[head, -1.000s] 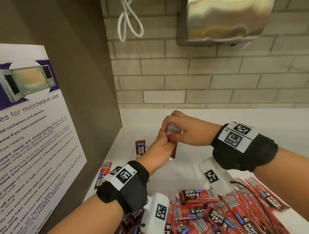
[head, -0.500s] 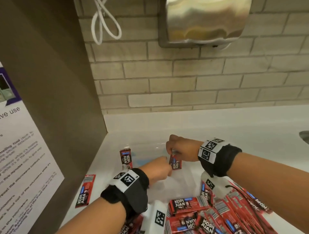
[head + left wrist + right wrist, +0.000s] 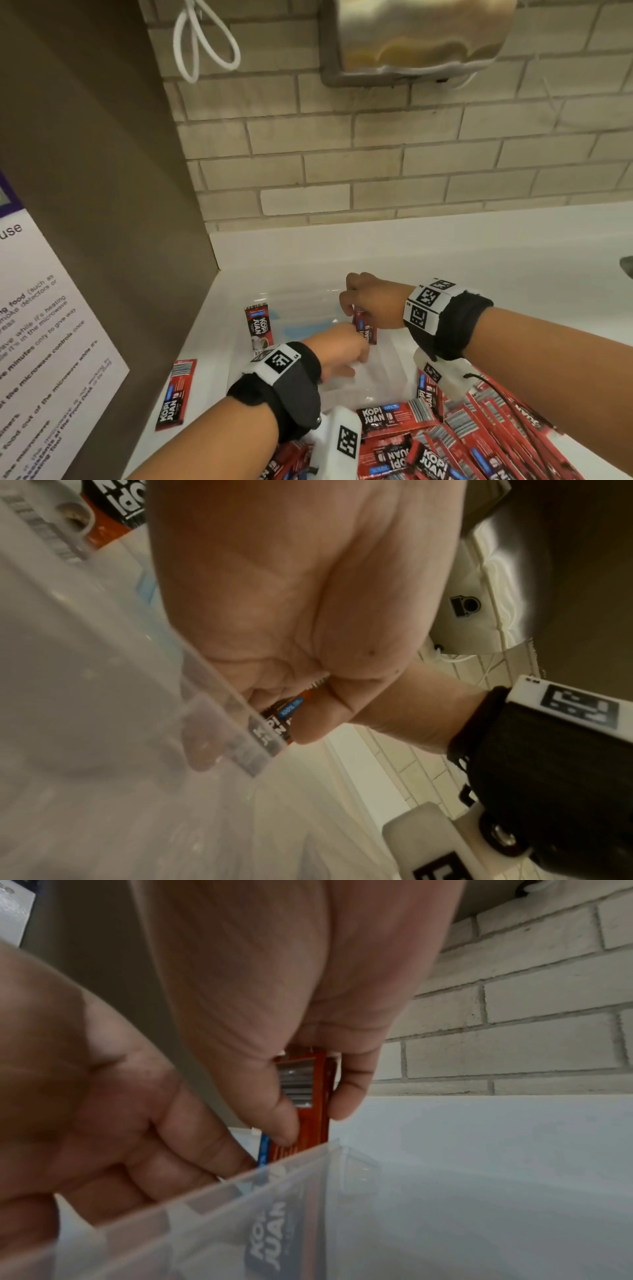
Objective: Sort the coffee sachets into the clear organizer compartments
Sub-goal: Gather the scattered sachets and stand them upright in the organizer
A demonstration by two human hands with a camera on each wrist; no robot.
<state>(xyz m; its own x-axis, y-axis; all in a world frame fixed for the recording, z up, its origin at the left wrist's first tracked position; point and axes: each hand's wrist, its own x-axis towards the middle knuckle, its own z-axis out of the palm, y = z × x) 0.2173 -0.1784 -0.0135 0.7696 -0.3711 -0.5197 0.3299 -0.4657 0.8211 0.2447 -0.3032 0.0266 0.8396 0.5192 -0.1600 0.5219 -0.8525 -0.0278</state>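
Note:
My right hand pinches the top of a red Kopi Juan sachet between thumb and fingers and holds it upright inside the clear organizer. In the right wrist view the sachet dips below the organizer rim. My left hand sits just in front, its loosely bent fingers touching the sachet's lower edge without gripping it. A second sachet stands upright at the organizer's left end.
A heap of red sachets covers the white counter at the bottom right. One sachet lies flat by the brown side panel. A brick wall and a metal dispenser are behind.
Both hands came down from above the counter, and the sachet now stands in the organizer. My left hand has let go of it and only touches it.

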